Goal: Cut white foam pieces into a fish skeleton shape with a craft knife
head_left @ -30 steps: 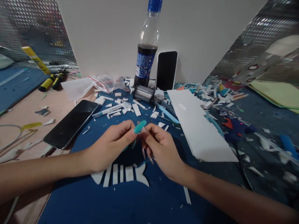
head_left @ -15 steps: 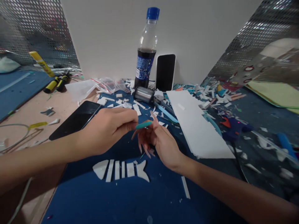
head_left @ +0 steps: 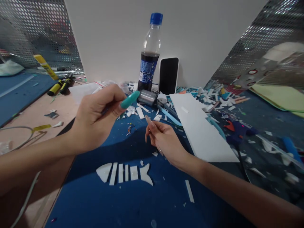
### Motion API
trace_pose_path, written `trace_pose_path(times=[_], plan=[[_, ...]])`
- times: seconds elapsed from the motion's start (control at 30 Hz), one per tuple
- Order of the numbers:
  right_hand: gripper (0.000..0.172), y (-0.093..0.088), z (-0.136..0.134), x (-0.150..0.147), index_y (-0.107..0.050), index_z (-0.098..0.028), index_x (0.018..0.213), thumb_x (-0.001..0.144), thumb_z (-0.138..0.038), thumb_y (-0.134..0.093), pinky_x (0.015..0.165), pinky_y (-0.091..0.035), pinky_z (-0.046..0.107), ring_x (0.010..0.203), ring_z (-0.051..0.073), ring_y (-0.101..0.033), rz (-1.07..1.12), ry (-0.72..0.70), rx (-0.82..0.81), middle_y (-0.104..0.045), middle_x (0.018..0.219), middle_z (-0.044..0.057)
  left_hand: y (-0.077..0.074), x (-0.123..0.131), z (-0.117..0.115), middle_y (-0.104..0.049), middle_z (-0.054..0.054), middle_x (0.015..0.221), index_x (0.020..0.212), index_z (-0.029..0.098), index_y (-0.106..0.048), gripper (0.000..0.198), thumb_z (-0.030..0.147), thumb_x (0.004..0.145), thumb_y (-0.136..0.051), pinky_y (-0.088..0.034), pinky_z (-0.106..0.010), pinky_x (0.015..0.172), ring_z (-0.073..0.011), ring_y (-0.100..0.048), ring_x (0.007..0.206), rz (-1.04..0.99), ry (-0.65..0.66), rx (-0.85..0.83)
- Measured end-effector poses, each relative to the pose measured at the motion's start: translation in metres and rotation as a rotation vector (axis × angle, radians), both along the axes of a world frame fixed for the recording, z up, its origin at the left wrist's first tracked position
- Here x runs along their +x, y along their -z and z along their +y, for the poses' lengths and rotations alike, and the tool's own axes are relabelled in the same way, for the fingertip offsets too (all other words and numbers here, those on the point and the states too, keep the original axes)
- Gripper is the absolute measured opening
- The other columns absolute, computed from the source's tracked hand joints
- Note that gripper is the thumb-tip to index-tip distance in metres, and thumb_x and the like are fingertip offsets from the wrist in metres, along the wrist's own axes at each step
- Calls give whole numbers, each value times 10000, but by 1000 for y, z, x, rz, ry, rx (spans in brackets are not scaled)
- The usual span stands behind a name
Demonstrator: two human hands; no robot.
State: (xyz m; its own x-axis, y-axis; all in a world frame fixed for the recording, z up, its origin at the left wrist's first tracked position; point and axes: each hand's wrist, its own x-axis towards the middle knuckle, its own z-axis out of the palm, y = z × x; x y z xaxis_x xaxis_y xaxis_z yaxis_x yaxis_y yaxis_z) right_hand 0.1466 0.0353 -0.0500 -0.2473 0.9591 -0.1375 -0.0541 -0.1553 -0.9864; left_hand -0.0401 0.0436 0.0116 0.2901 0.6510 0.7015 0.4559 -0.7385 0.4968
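Observation:
My left hand is raised over the left side of the blue mat, thumb and fingers pinching a teal, pointed oval piece. Its material is hard to make out. Lower and to the right, my right hand hovers with loosely bent fingers apart, and I see nothing in it. Below both hands, white cut pieces lie in a fish-shaped row: a rounded head piece, several narrow strips, a squarish piece and a forked tail piece.
A cola bottle, an upright phone and a grey cylinder stand or lie at the back among white scraps. A white sheet and a glue gun lie right. Yellow-black tools are left.
My hands have separated. The left hand has moved up and left with the teal piece, while the right hand has drawn slightly away with its fingers less spread.

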Motion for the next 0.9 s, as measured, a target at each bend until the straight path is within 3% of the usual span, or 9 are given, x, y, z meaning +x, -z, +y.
trace_pose_path(times=[0.13,0.27,0.33,0.57,0.73,0.83,0.9], plan=[[449,-8,-2,3,-604,-181,657,882,-539,-452,321,-257,210,272,49,-276,0,-52,17,-346,355,-88,-3,1,-1,-411,44,600,692,194,-483,189,184,879,-513,-270,-226,455,-77,-334,512,11,16,-29],[542,-14,-2,9,-649,-178,767,902,-595,-330,427,-414,227,456,110,-554,5,-163,79,-579,527,7,-3,3,-1,-405,55,560,699,178,-491,168,147,864,-502,-271,-200,427,-65,-332,473,139,47,-73],[554,-16,-2,10,-658,-183,770,904,-599,-318,522,-477,253,577,139,-617,50,-201,121,-635,628,42,-1,4,0,-412,55,558,709,176,-489,163,147,869,-488,-280,-195,436,-66,-344,475,194,36,-81],[427,-21,-4,8,-614,-216,818,927,-538,-357,601,-499,300,639,162,-607,60,-182,174,-617,661,24,11,9,1,-477,38,607,713,167,-454,181,99,879,-436,-303,-180,485,-70,-392,509,441,117,41],[197,-28,-5,14,-554,-199,877,956,-308,-410,745,-464,283,702,117,-554,-185,-31,405,-601,832,14,13,9,4,-476,38,601,732,164,-468,175,104,889,-420,-288,-187,482,-72,-382,496,471,112,40],[138,-33,-9,17,-518,-192,941,951,-262,-400,633,-422,275,576,101,-461,-341,-139,544,-535,752,-11,11,10,4,-441,59,551,703,162,-468,196,107,889,-438,-276,-178,466,-60,-370,467,413,135,-89],[188,-33,-12,15,-495,-188,880,964,-292,-363,539,-369,265,507,93,-395,-381,-212,588,-452,653,-36,12,11,4,-449,60,550,706,164,-476,197,104,887,-432,-281,-176,464,-60,-372,465,397,163,-159]])
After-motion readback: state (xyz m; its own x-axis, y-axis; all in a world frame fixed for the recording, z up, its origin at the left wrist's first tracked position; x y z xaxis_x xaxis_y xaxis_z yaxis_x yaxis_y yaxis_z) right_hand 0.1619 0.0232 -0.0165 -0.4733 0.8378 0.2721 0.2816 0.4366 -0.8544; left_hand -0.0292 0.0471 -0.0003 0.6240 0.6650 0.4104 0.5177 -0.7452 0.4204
